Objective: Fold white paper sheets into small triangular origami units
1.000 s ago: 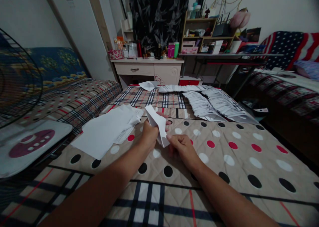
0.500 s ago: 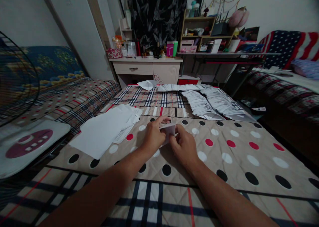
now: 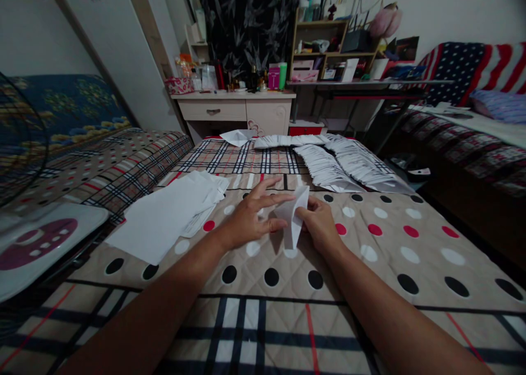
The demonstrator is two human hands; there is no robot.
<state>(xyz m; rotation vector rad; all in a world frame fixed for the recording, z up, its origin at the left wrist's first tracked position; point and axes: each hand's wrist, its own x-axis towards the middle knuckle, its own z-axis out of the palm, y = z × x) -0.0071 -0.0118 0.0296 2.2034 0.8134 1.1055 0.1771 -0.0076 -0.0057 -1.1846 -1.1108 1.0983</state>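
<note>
The left hand [image 3: 253,215] has spread its fingers since the earlier frame, while the right hand [image 3: 322,221] pinches the folded paper [image 3: 293,231], right of the loose sheets [image 3: 162,215]; probably light and easily creased, grip its edge.

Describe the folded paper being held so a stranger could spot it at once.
Start with the polka-dot and plaid bedspread. Near its middle, the right hand pinches a small folded white paper, the left hand spread beside it. Unlike the flat sheets to its left and packed paper rows beyond, it alone is held.
</note>
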